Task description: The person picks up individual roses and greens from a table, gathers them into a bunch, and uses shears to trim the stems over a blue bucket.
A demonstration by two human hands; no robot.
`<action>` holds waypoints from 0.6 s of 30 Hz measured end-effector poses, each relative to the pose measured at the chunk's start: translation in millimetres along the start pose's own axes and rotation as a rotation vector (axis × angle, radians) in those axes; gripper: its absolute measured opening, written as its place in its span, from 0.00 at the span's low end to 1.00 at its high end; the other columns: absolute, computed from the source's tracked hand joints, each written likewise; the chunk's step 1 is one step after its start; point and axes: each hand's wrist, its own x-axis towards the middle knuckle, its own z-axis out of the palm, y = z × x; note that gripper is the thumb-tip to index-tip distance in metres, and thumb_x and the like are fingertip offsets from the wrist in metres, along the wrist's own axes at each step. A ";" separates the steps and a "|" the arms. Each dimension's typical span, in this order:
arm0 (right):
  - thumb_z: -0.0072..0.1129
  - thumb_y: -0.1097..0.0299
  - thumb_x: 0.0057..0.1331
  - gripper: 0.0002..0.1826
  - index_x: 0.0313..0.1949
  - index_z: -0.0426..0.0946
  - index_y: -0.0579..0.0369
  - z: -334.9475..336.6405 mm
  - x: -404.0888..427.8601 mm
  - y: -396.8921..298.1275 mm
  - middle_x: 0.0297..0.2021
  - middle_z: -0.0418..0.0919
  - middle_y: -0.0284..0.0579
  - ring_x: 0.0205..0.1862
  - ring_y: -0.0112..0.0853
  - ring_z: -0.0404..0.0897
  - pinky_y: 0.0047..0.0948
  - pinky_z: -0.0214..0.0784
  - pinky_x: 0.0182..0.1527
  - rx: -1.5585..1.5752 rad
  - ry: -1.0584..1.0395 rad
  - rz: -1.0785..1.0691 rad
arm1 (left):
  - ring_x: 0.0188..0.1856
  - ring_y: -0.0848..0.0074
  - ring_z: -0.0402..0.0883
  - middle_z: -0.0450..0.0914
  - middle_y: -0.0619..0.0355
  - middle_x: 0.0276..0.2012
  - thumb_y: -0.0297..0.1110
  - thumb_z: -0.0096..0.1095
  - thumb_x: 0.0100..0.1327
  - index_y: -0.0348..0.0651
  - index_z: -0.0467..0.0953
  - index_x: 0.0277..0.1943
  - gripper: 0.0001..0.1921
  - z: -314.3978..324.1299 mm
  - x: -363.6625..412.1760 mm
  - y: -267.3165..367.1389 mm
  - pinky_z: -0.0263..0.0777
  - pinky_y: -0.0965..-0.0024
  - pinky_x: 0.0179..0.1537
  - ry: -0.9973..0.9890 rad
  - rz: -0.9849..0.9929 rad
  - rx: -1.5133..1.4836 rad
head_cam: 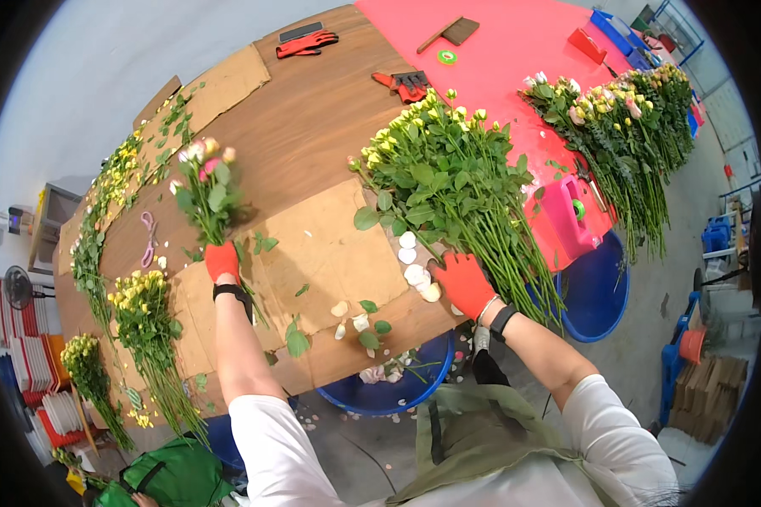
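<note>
My left hand (222, 262), in a red glove, is closed around the stems of a small rose bunch (208, 184) with white, peach and pink blooms, raised near the cardboard sheet (330, 247). My right hand (464, 284), also gloved in red, rests at the lower stems of a large pile of yellow-green budded roses (450, 171); its fingertips are near a single green stem, and whether they grip it is unclear. White petals (417, 275) lie just left of that hand. Loose leaves (297, 341) and more petals are scattered along the table's front edge.
Yellow rose bunches (141, 310) lie at the left. Beyond the pile are spare gloves (406, 85), green tape (447, 57) and another rose heap (634, 114). Blue tubs (593, 298) stand below the table edge. A person in green (165, 472) is at lower left.
</note>
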 end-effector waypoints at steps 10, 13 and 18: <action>0.68 0.67 0.58 0.27 0.58 0.74 0.53 -22.6 1.9 -66.8 0.47 0.81 0.52 0.48 0.49 0.80 0.42 0.72 0.51 1.308 0.306 0.509 | 0.27 0.78 0.78 0.81 0.59 0.33 0.32 0.61 0.69 0.40 0.75 0.52 0.11 8.0 -230.2 61.6 0.72 0.74 0.27 -0.395 -0.347 -1.006; 0.66 0.67 0.60 0.29 0.61 0.72 0.52 -1.9 1.2 -108.2 0.49 0.80 0.55 0.49 0.52 0.80 0.42 0.72 0.52 1.139 0.220 0.205 | 0.37 0.78 0.80 0.81 0.60 0.39 0.33 0.66 0.67 0.40 0.73 0.56 0.17 4.7 -298.4 77.1 0.76 0.72 0.37 -0.581 -0.486 -1.001; 0.65 0.66 0.59 0.25 0.57 0.75 0.51 -8.5 -4.6 -117.2 0.46 0.80 0.52 0.47 0.51 0.78 0.45 0.71 0.50 0.929 0.127 0.031 | 0.33 0.79 0.79 0.81 0.62 0.34 0.32 0.69 0.63 0.36 0.78 0.47 0.13 14.1 -312.8 77.3 0.72 0.74 0.34 -0.547 -0.495 -0.988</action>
